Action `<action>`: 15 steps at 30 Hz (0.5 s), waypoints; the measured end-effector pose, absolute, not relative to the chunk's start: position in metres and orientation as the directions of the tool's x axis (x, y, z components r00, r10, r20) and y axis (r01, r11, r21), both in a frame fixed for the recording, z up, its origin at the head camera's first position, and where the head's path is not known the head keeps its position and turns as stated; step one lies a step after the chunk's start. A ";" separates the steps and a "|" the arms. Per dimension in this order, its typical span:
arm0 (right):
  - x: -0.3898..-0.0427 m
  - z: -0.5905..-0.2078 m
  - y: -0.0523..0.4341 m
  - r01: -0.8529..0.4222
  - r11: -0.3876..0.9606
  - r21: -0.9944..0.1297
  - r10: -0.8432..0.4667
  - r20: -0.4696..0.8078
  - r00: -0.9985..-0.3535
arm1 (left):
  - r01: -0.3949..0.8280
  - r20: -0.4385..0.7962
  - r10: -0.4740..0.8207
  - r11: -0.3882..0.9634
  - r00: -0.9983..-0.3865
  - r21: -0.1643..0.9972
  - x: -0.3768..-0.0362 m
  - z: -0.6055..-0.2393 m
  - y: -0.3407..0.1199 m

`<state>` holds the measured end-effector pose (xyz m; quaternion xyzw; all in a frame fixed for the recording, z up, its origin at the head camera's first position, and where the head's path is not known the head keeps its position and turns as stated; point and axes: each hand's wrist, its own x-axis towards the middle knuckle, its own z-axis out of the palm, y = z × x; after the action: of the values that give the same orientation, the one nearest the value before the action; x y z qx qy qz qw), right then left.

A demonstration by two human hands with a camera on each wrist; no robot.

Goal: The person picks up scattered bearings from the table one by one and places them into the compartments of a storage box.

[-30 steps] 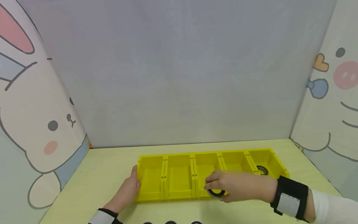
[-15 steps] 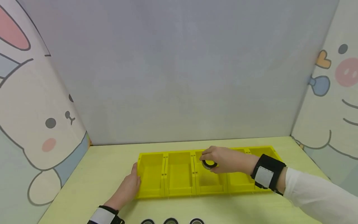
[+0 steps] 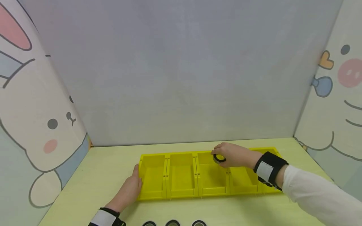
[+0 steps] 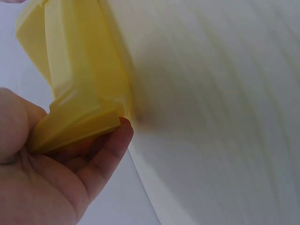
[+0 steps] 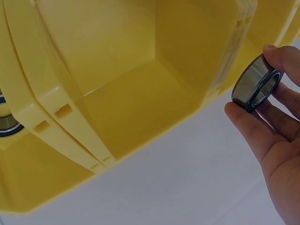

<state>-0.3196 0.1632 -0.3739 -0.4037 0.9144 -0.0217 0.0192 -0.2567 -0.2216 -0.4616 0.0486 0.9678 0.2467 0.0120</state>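
A ball bearing [image 5: 255, 84], a steel ring with a dark seal, is pinched between the thumb and fingers of my right hand [image 3: 236, 155]. In the head view that bearing [image 3: 217, 159] overlaps the back right part of the middle compartment of a yellow bin row [image 3: 181, 175]. My left hand [image 3: 128, 191] grips the row's left end. In the left wrist view the thumb and fingers of the left hand [image 4: 51, 183] wrap the yellow bin's edge [image 4: 84, 126]. Another bearing [image 5: 10, 124] lies in a compartment at the left of the right wrist view; the right arm hides it in the head view.
Three round bearings sit along the bottom edge of the head view: a left one [image 3: 149, 223], a middle one [image 3: 172, 223] and a right one [image 3: 199, 223]. A grey back wall [image 3: 181, 78] and printed side panels surround the pale table [image 3: 113, 163].
My right hand has moved from the middle compartment's front edge toward its back, then slightly right, with the bearing. My left hand keeps its place on the bin row.
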 end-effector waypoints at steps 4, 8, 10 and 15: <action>-0.323 -0.376 0.168 -0.690 0.721 -0.061 -0.692 -0.019 -0.722 | 0.095 0.005 0.105 0.874 -0.994 0.477 -0.257 -0.461 -0.221; -0.323 -0.377 0.175 -0.629 0.773 -0.084 -0.632 -0.007 -0.775 | 0.083 -0.004 0.096 0.877 -0.995 0.473 -0.257 -0.462 -0.221; -0.324 -0.377 0.179 -0.610 0.789 -0.079 -0.612 -0.009 -0.791 | 0.079 -0.008 0.094 0.878 -0.996 0.472 -0.257 -0.463 -0.221; -0.323 -0.381 0.187 -0.561 0.824 -0.075 -0.566 -0.064 -0.822 | 0.085 -0.006 0.099 0.880 -0.995 0.467 -0.256 -0.462 -0.222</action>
<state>-0.3234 0.1867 -0.3813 -0.2952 0.9542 -0.0267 0.0415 -0.2557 -0.2220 -0.4624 0.0476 0.9694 0.2402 0.0148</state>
